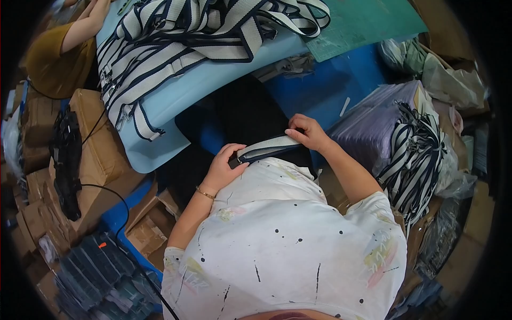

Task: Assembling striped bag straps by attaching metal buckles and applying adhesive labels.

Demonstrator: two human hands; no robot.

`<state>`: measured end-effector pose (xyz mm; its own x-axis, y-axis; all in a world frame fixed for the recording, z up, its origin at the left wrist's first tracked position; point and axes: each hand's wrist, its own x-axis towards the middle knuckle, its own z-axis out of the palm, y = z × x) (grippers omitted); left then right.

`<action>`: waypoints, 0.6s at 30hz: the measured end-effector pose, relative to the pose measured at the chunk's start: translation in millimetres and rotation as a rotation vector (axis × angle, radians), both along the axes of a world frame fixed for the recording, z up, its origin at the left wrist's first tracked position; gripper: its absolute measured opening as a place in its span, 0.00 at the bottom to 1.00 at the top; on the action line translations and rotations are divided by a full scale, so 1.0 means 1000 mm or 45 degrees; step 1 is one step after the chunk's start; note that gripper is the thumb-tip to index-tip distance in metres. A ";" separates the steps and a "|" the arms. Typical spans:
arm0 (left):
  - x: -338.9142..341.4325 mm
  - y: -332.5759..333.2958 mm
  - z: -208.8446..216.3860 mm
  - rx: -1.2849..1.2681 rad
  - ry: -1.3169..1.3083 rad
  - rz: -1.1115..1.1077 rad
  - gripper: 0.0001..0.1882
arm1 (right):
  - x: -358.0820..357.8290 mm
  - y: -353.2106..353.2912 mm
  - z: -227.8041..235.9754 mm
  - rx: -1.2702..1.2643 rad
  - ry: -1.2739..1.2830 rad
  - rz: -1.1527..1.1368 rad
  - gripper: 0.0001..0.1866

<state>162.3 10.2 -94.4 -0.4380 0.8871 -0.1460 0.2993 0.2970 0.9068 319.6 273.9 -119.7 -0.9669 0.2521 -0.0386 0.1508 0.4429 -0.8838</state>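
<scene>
A white strap with navy edges (273, 146) stretches between the person's two hands, low in front of the white spotted shirt (298, 245) and over the dark-clad lap. The left hand (221, 166) — a bracelet (205, 193) on its wrist — grips the strap's left end between thumb and fingers, close to a small metal piece there. The right hand (310, 133) pinches the strap's other end, thumb against curled fingers; the band slants slightly upward from left to right. Beyond the lap, a light-blue worktop (140, 152) carries a heap of similar striped straps (213, 29), some with metal clips at the near left corner, beside a green mat (368, 26). A co-worker's bare arm (88, 25) and mustard sleeve (53, 61) show at the upper left. Below them, a long black item (66, 165) lies on a cardboard box (101, 138). On the right, a gathered bundle of striped straps (413, 160) rests against a purple, plastic-wrapped stack (368, 125) — well apart from the strap in hand.
</scene>
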 end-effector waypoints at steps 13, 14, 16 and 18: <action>-0.011 0.003 -0.007 0.185 0.202 -0.263 0.19 | -0.003 0.010 -0.002 0.370 -0.096 0.200 0.20; -0.011 0.003 -0.011 0.183 0.204 -0.263 0.19 | -0.003 0.011 -0.002 0.412 -0.102 0.228 0.20; -0.012 0.003 -0.018 0.191 0.354 -0.239 0.21 | -0.003 0.012 -0.002 0.490 -0.066 0.240 0.20; -0.012 0.004 -0.021 0.186 0.439 -0.306 0.22 | -0.001 0.013 -0.003 0.569 -0.033 0.252 0.20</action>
<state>150.7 13.8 -115.6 -0.2180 0.9700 0.1073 0.6366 0.0580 0.7690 318.7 286.8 -122.7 -0.9981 0.0608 0.0064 0.0449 0.8006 -0.5975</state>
